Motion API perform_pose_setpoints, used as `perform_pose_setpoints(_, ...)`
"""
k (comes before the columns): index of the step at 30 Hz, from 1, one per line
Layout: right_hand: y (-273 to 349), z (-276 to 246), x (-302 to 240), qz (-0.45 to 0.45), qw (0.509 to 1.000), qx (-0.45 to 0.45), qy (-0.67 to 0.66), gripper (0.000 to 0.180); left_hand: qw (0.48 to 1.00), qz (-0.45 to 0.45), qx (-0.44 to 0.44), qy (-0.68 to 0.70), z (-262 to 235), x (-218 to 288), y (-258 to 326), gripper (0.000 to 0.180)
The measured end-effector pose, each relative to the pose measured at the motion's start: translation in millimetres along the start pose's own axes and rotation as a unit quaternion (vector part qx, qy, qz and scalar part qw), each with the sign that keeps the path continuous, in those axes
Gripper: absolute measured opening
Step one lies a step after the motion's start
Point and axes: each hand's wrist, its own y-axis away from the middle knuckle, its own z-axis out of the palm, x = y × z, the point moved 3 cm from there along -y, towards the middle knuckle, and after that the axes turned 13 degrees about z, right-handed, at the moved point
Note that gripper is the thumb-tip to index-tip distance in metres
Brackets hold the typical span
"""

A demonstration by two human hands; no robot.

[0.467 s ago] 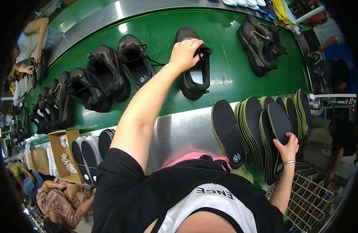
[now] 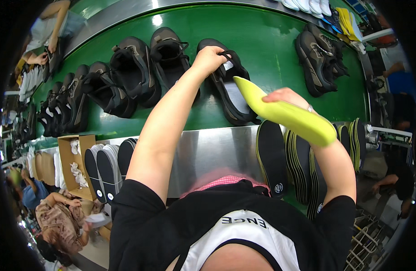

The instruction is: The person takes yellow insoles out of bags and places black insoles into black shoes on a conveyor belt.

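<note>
Head view: the left hand point(image 2: 209, 58) grips the collar of a black shoe point(image 2: 229, 86) lying on the green conveyor belt point(image 2: 262, 40) at 12 o'clock. The right hand point(image 2: 284, 97), at 2 o'clock, clasps a yellow insole point(image 2: 284, 113), its tip just over the shoe's opening. Upright black insoles point(image 2: 273, 158) stand at 4 o'clock; more dark shoes point(image 2: 127, 74) lie at 10 o'clock.

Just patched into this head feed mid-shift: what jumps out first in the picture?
The bright yellow-green insole in the right hand, right of centre, its tip aimed at the open black shoe that the left hand grips on the green conveyor belt. Dark shoes line the belt to the left, and black insoles stand on edge along the steel ledge below.
</note>
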Motion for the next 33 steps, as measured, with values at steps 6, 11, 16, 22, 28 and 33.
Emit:
perform_pose_setpoints(6,-80.5,63.7,-9.1,0.213,0.886,0.122,0.393,0.020,0.999,-0.002,0.020,0.031,-2.8,-6.0,8.2,0.025)
perform_pose_setpoints(11,-76.6,82.3,-21.1,0.273,0.849,0.052,0.449,0.032,1.000,0.014,0.024,-0.001,-3.5,-7.9,10.8,0.026)
perform_pose_setpoints(16,-13.1,75.0,-53.5,0.259,0.825,0.026,0.501,0.059,0.999,0.026,0.029,-0.003,-4.6,-13.2,11.7,0.025)
perform_pose_setpoints(22,8.6,42.4,-51.7,0.328,0.867,-0.022,0.375,0.038,0.999,0.018,0.042,-0.013,-5.0,-5.5,13.5,0.026)
perform_pose_setpoints(28,-33.7,61.8,-53.4,0.273,0.852,0.014,0.447,0.029,0.998,0.018,0.041,-0.038,-6.7,-5.1,15.9,0.027)
perform_pose_setpoints(33,-79.3,74.6,-33.7,0.277,0.826,0.032,0.490,0.022,0.997,0.017,0.051,-0.047,-6.3,1.3,18.6,0.028)
